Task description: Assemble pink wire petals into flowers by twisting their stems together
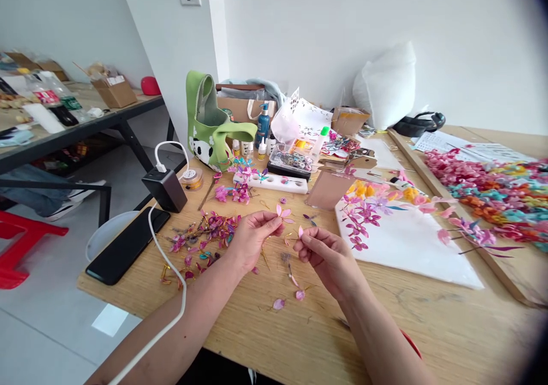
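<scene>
My left hand pinches a small pink wire flower by its stem, just above the wooden table. My right hand is closed in a pinch on a single pink petal on thin gold wire, a few centimetres right of the flower. Loose pink petals lie on the table below both hands. A heap of pink and purple petals with gold wire lies left of my left hand.
A black phone and a charger block with a white cable sit at the left edge. A white sheet with flower sprays lies right. A green panda bag, glue bottles, a white holder and colourful flower garlands stand behind.
</scene>
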Demonstrator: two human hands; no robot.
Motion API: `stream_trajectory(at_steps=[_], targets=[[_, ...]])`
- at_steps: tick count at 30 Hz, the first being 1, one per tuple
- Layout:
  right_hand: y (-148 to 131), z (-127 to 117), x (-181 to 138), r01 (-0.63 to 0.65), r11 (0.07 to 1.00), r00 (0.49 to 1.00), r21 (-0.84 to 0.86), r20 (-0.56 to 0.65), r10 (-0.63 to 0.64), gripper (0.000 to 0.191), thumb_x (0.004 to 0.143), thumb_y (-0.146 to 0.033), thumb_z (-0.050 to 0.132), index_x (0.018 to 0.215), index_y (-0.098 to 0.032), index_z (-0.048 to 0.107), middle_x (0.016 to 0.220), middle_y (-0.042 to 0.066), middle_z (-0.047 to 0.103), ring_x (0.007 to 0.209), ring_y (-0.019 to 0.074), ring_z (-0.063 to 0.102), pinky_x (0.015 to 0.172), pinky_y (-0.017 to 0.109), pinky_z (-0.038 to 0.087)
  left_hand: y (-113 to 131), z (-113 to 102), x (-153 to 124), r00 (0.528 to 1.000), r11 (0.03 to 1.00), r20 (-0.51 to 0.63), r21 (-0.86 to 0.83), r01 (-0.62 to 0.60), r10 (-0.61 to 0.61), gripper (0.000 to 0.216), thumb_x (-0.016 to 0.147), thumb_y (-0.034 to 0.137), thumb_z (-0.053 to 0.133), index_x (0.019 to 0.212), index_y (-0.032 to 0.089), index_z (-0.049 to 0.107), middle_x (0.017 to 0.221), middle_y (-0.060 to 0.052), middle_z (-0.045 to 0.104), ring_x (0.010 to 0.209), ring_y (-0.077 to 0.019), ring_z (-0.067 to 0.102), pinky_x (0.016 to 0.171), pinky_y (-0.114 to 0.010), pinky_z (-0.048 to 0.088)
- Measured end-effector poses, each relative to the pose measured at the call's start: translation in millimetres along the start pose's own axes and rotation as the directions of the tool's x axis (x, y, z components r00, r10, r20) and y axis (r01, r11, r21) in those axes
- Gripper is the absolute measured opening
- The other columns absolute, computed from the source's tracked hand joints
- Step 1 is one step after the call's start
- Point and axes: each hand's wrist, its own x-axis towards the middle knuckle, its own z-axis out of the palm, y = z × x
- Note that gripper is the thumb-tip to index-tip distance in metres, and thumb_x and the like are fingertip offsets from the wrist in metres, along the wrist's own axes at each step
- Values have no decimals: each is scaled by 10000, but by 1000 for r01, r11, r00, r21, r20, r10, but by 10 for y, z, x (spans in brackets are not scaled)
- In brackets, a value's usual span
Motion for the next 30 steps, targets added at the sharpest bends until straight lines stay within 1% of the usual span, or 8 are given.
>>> stream_trajectory(at_steps=[4, 7, 13, 17, 21, 24, 27, 30], targets=[[-10, 40, -13, -49, 990, 997, 131, 60, 42, 261, 624, -279, 808, 771, -167, 624, 687, 43, 688, 559, 107, 568, 533, 213, 424, -30, 8, -7, 999, 999, 38, -33, 21, -19, 186, 599, 263, 799, 691, 130, 707, 667, -30, 678, 667, -117, 593, 722, -262, 438], [5, 62, -14, -67, 985, 994, 157, 92, 53, 231, 644, -261, 796, 768, -171, 622, 637, 15, 661, 528, 92, 544, 514, 201, 414, -66, 11, -17, 996, 998, 82, -53, 34, -29, 167, 627, 259, 786, 716, 138, 715, 714, -39, 698, 699, -126, 609, 763, -281, 446], [31, 55, 1, -101, 966, 993, 239, 87, 82, 201, 666, -278, 780, 733, -183, 617, 524, -50, 525, 417, 50, 389, 398, 173, 291, -98, 17, -32, 993, 997, 112, -60, 45, -39, 175, 628, 270, 791, 724, 141, 723, 741, -50, 706, 707, -128, 609, 795, -299, 449], [31, 53, 0, -105, 948, 993, 299, 86, 83, 197, 650, -261, 785, 743, -187, 628, 523, -57, 500, 414, 46, 360, 379, 164, 261, -93, 22, -34, 991, 998, 130, -54, 44, -37, 174, 641, 274, 784, 747, 148, 730, 782, -54, 711, 730, -131, 610, 809, -301, 447], [47, 63, 0, -117, 935, 991, 336, 101, 88, 200, 637, -251, 792, 739, -184, 634, 534, -53, 520, 413, 42, 376, 373, 154, 264, -87, 19, -45, 983, 997, 177, -59, 54, -43, 174, 668, 264, 768, 779, 136, 729, 766, -52, 697, 712, -127, 604, 780, -292, 453], [64, 68, -1, -112, 929, 991, 352, 110, 78, 203, 637, -256, 796, 738, -180, 636, 543, -45, 540, 409, 42, 391, 364, 149, 272, -80, 21, -57, 975, 994, 212, -77, 83, -65, 162, 685, 251, 756, 788, 130, 723, 759, -48, 689, 659, -112, 596, 709, -268, 461], [78, 76, -9, -94, 935, 993, 341, 104, 62, 198, 642, -255, 795, 740, -178, 641, 538, -48, 548, 391, 38, 404, 358, 147, 294, -68, 34, -63, 975, 989, 204, -101, 109, -87, 155, 667, 236, 770, 771, 133, 719, 761, -36, 687, 588, -73, 561, 626, -220, 443], [86, 88, -21, -86, 946, 992, 311, 116, 53, 182, 663, -252, 784, 745, -180, 638, 538, -50, 559, 375, 35, 416, 360, 148, 322, -58, 45, -62, 979, 985, 181, -128, 120, -96, 161, 629, 227, 795, 726, 132, 710, 716, -24, 678, 562, -58, 540, 597, -199, 428]])
